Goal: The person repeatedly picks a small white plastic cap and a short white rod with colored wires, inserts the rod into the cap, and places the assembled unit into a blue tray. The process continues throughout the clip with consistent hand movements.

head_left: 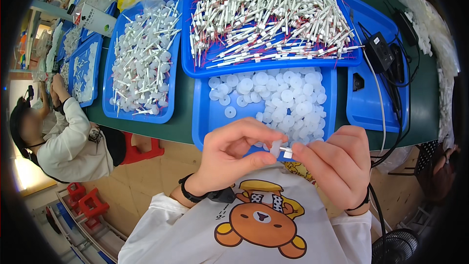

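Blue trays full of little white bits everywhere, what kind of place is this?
It looks like a small assembly workshop. Blue trays on a green table hold piles of white discs and white rods with red wires. The left hand and right hand pinch a small white part, and another person works nearby.

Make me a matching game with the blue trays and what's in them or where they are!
Things:
1. tray of red-wired white rods
2. tray of white discs
3. tray of discs on sticks
4. small white piece

Places:
a. pinched between the left hand and the right hand
b. far middle of the green table
c. left, near the other person
d. just in front of the hands

Pairs: 1-b, 2-d, 3-c, 4-a
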{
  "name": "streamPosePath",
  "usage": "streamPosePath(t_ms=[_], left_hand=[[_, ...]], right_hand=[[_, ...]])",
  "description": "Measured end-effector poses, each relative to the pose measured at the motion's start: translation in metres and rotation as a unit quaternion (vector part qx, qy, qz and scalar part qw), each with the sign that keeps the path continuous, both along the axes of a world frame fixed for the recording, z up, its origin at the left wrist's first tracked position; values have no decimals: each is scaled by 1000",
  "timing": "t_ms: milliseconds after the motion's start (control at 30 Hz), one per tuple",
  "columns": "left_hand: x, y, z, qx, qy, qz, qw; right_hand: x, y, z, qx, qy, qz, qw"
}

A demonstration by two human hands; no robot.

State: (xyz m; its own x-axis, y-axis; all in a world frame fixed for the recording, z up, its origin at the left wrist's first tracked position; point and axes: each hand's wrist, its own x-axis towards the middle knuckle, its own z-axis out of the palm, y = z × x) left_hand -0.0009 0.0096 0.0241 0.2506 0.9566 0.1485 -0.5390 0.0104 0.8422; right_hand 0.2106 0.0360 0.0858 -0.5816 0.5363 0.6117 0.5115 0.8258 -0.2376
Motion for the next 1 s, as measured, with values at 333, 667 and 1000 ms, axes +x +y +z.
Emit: streamPosePath(t_ms=[333,667,1000], left_hand=[[-6,4,12,149,209,56,965],[-18,4,17,126,270,10,955],[-105,26,21,46,536,485,689]], right_hand=[[-1,-3,-6,-254,144,17,956],[-4,-15,-14,-604,241,1,759],[13,9,-3,-412,145,-88,895]])
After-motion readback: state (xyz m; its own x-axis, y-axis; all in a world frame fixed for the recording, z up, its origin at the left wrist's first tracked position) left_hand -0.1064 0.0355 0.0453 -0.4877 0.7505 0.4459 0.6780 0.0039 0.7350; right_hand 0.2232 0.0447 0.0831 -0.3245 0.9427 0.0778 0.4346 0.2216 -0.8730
